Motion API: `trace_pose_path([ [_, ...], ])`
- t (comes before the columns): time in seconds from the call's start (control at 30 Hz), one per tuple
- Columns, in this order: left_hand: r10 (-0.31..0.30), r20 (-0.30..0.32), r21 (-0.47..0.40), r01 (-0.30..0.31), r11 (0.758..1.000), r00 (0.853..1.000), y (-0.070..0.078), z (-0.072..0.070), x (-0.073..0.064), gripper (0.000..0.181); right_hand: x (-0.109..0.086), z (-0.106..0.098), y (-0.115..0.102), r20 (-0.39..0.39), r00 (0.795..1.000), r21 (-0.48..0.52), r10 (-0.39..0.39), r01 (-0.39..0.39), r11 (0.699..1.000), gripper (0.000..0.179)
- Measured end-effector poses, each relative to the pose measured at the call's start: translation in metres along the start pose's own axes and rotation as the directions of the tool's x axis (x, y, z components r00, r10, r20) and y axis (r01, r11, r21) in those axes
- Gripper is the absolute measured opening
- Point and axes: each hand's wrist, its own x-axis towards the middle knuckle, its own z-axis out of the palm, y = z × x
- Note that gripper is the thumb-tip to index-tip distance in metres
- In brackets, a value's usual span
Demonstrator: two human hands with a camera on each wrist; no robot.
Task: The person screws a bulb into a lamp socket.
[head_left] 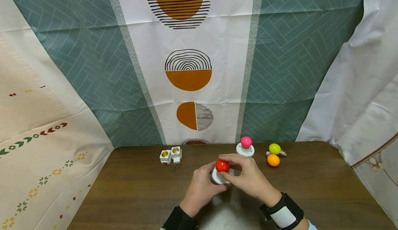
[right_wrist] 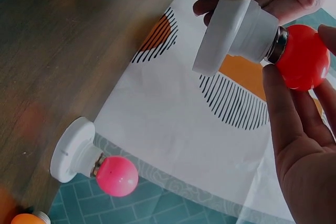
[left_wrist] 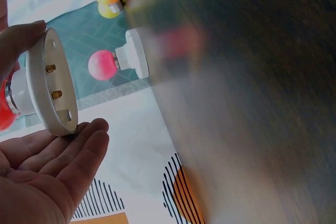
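My left hand [head_left: 201, 185] grips the round white lamp holder [right_wrist: 251, 34] by its base and keeps it raised above the table. A red bulb [head_left: 222, 165] sits at the mouth of the holder, with its metal collar showing in the right wrist view. The fingers and thumb of my right hand [head_left: 247, 175] pinch the red bulb from both sides. In the left wrist view the underside of the base faces the camera, with two brass screws [left_wrist: 56, 95] inside its hollow. Behind the hands, a pink bulb [head_left: 246, 141] stands upright in another white lamp holder [head_left: 245, 150].
At the back right of the brown table [head_left: 140, 188] lie a yellow-green bulb [head_left: 274, 149] and an orange bulb [head_left: 273, 160], with another metal bulb base beside them. Two white plug-in sockets [head_left: 165, 157] lie at the back left. A patterned cloth [head_left: 192, 95] hangs behind the table.
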Motion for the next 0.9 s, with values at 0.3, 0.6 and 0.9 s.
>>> trace_pose_path([
  [0.3, 0.022, -0.011, -0.015, -0.022, 1.000, 1.000, 0.0007, -0.0003, -0.0010, 0.060, -0.0007, 0.0020, 0.0001, -0.059, 0.998, -0.026, 0.038, -0.039, 0.999, 0.043],
  [0.6, 0.042, -0.029, -0.002, -0.042, 0.999, 0.999, -0.0008, 0.0002, -0.0008, 0.061, -0.0003, 0.0015, 0.0012, -0.028, 1.000, -0.043, -0.002, 0.001, 0.999, 0.053],
  [0.9, 0.014, -0.020, 0.008, -0.014, 1.000, 1.000, 0.0005, -0.0005, -0.0004, 0.060, 0.0008, -0.0004, 0.0011, 0.049, 0.995, -0.070, -0.083, 0.086, 0.994, 0.054],
])
